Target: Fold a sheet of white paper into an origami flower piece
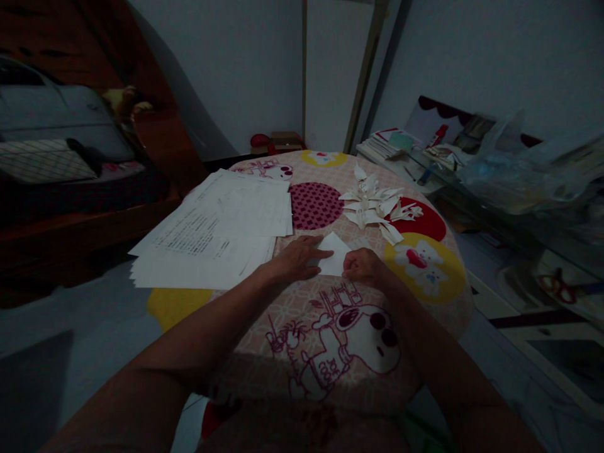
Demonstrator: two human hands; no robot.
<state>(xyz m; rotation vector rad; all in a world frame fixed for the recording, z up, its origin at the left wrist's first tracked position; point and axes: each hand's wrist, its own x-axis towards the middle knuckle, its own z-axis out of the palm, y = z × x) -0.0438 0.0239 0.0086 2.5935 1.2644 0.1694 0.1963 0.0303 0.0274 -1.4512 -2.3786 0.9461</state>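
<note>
A small folded white paper (334,257) lies on the round table with its patterned cloth (283,302), its pointed top facing away from me. My left hand (302,257) rests on the paper's left side with the fingers apart, the index finger stretched across it. At the right edge of the paper, my right hand (362,265) is closed, its fingers curled against the edge; what they pinch is too small to make out. Beyond the paper to the right sits a cluster of folded white paper pieces (372,200). A stack of printed sheets (212,229) lies to the left.
A glass-topped side table (491,207) at the right holds papers (384,146), a plastic bag (514,173) and scissors (557,288). A wooden seat (163,141) with a grey bag (70,119) stands at the left. Small boxes (285,141) are behind the table.
</note>
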